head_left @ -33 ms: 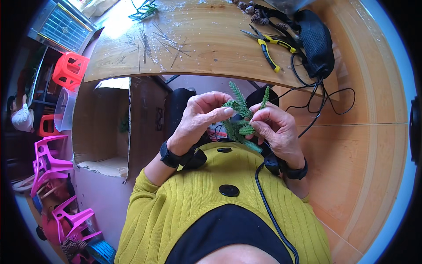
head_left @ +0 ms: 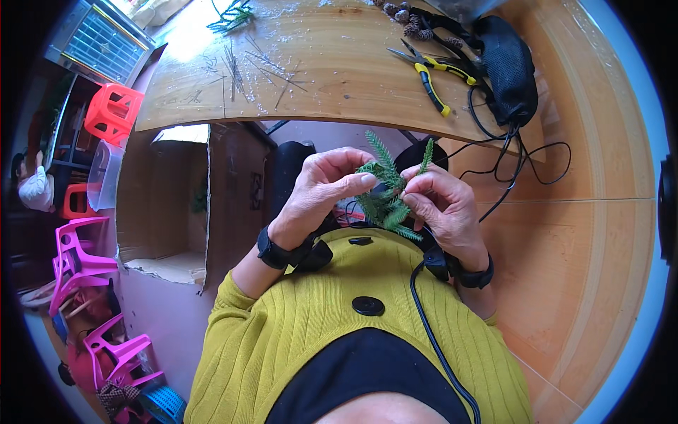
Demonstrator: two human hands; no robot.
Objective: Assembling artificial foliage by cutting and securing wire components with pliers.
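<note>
Head view: our left hand (head_left: 326,178) and right hand (head_left: 446,206) pinch a green sprig (head_left: 387,171) beside the table (head_left: 339,81), work seemingly unfinished; another branch (head_left: 232,19) on the table lies untouched.

Apparently a home workroom: a red plastic stool (head_left: 116,107) at ten o'clock, pliers (head_left: 424,75) on the wooden table (head_left: 339,88) at twelve.

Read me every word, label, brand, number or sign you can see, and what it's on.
No text can be read.
Cardboard box: dark marks on its side, too small and blurred.
Red-and-white item below the left hand: partly hidden, too small to tell.
Green sprig and pliers: no lettering made out.
</note>
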